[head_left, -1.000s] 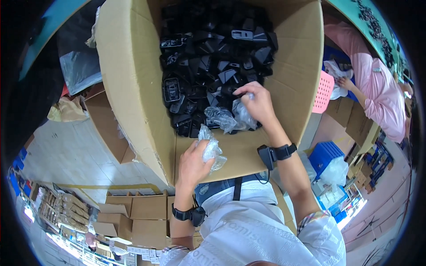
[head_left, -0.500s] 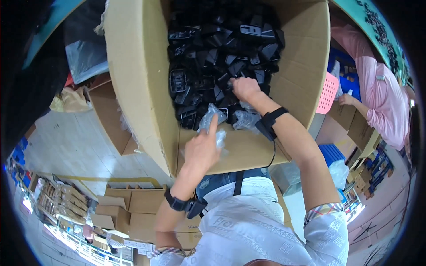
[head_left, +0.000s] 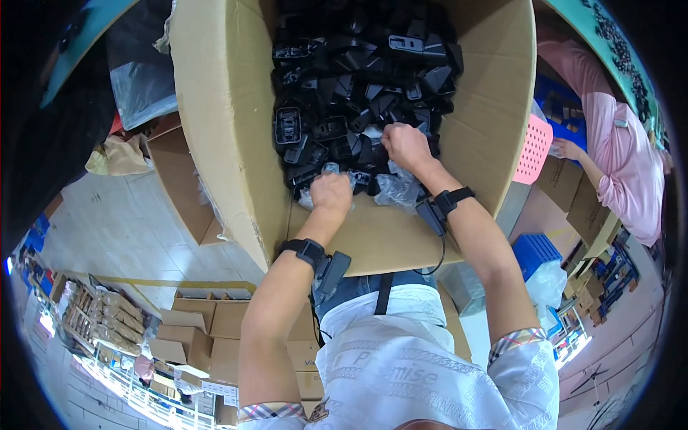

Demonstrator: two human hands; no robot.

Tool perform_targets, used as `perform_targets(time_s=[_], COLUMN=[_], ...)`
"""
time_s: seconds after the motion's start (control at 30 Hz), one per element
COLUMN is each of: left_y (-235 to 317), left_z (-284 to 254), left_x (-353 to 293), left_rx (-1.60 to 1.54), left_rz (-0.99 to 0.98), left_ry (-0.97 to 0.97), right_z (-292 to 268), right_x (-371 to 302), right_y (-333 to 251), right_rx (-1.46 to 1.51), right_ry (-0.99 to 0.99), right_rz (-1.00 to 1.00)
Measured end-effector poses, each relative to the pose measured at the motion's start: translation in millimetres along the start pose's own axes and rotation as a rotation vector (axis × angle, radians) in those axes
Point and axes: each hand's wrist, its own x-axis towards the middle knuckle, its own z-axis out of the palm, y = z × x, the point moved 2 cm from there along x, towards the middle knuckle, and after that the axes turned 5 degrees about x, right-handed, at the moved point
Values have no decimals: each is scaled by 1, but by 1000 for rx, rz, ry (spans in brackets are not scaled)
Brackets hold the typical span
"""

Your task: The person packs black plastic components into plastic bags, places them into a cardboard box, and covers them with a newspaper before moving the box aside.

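Note:
Both hands are inside a large cardboard box point(head_left: 494, 93) that holds a heap of black plastic housings point(head_left: 344, 89). My left hand point(head_left: 332, 192) is closed over a crumpled clear plastic bag point(head_left: 306, 200), which sticks out around the fist near the box's near wall. Farther in and to the right, my right hand point(head_left: 406, 147) is closed with its fingertips down among the housings. Whatever those fingertips hold is hidden. Just below the right hand lies another crumpled clear bag point(head_left: 395, 189). Dark bands with small devices sit on both wrists.
At right, a co-worker in a pink sleeve point(head_left: 623, 161) reaches a hand near a blue tray point(head_left: 562, 107). A pink perforated basket point(head_left: 532, 149) stands beside the box. An open carton point(head_left: 175, 179) lies left, and stacked cartons point(head_left: 222, 326) stand lower left.
My left hand has moved up and forward, from an outstretched finger over the clear bag to a closed grip. The right hand has shifted slightly right. The co-worker's hand has moved too.

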Motion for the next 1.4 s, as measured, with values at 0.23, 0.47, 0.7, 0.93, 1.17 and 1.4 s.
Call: perform_targets(time_s=[0.23,0.47,0.7,0.93,1.17,1.4], left_y=[13,8,14,62,88,105], left_z=[-50,-74,-60,-18,-11,2], left_x=[-18,-27,-4,20,6,5], left_rx=[-97,-361,-332,-294,-221,-329], left_rz=[57,53,28,71,343,642], left_ry=[115,60,-62,-127,191,-60], right_z=[10,4,-19,14,11,-52], right_x=[8,17,-8,24,32,-35], right_y=[-16,-10,6,-21,-7,-22], right_rx=[-218,-295,109,-344,-295,110], right_ry=[-81,-163,-146,-241,-226,115], right_rz=[72,71,170,83,111,57])
